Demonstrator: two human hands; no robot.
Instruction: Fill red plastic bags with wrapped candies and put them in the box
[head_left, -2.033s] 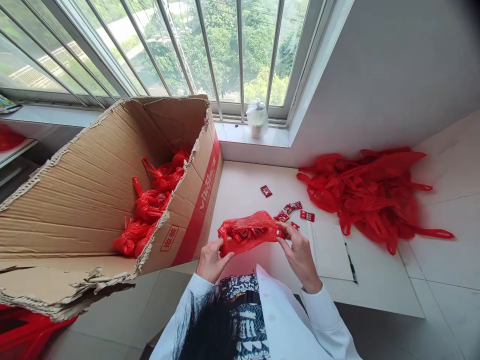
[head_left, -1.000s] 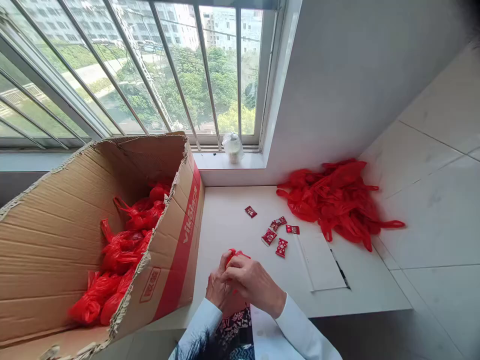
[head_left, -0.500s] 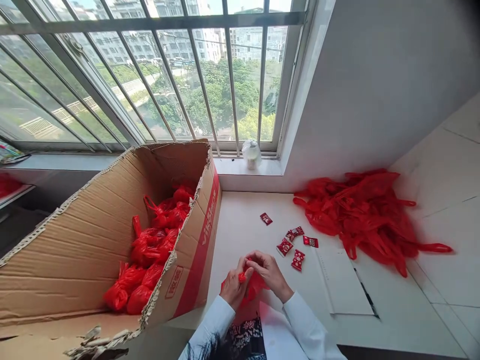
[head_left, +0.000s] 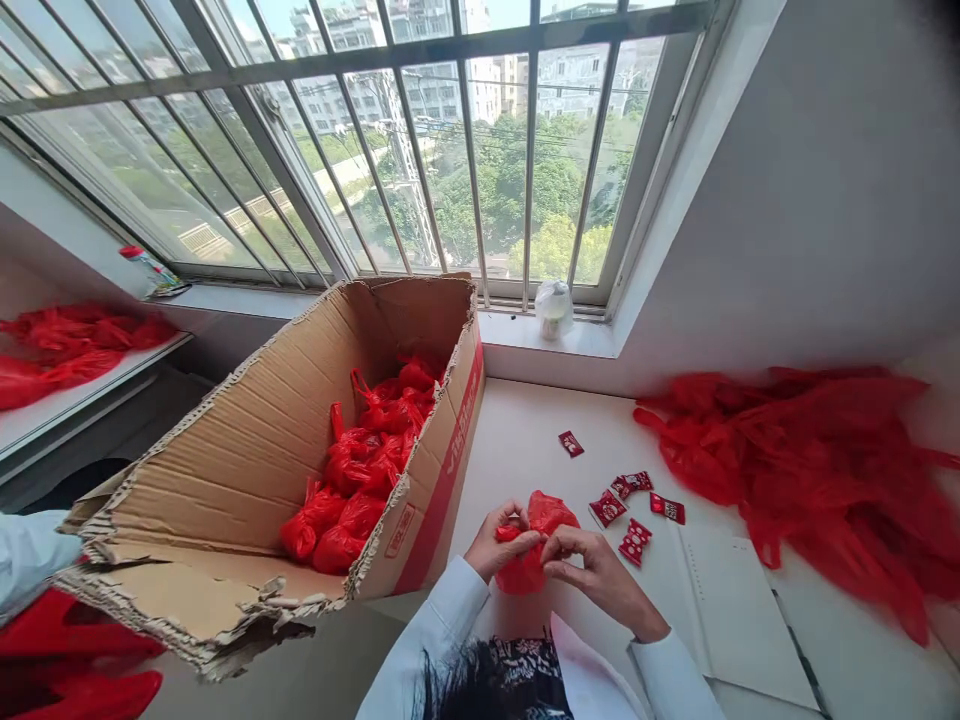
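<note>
A small red plastic bag hangs between my two hands above the white tabletop. My left hand is closed on its left side, thumb against the fingers. From the right, my right hand pinches the bag near its middle. What is inside the bag cannot be made out. Just right of my hands lie several small red wrapped packets, with one packet apart from the others farther back.
To the left stands a cardboard box with torn edges, holding several knotted red bags. Loose red bags are heaped at right, behind a white notebook. Another person's sleeve shows at far left. A wrapped cup stands on the sill.
The view has turned left, bringing another person's sleeve and more red bags into sight. My hands have moved slightly apart, and more of the red bag shows between them.
</note>
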